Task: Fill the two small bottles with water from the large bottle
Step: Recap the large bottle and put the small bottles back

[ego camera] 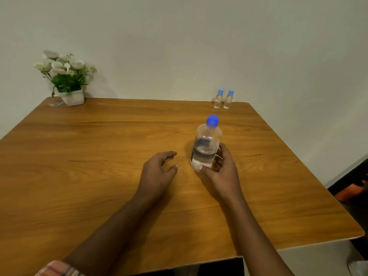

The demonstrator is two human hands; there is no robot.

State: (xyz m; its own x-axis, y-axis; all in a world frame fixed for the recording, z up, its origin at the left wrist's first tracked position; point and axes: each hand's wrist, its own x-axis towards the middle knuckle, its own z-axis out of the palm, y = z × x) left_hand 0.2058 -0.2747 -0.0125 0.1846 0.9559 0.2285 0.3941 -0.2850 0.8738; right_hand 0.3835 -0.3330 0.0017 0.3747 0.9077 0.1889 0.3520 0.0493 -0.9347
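With right hand (221, 170) curled round the base of the large bottle (207, 144), holds it upright on the table (99, 156), blue cap (212, 120) on.
Head view: rests left hand (159, 168) loosely curled, holding nothing, just beside; two small bottles (218, 99) capped at the far edge, well apart; contents unreadable. Likely pouring not yet begun, uncapping first.

Wooden table (99, 156) against plain pale wall (179, 36), potted white flowers (65, 76) at corner.

Bare table (99, 156) lies open between the large bottle (207, 144) and two small bottles (223, 99) at the far edge.
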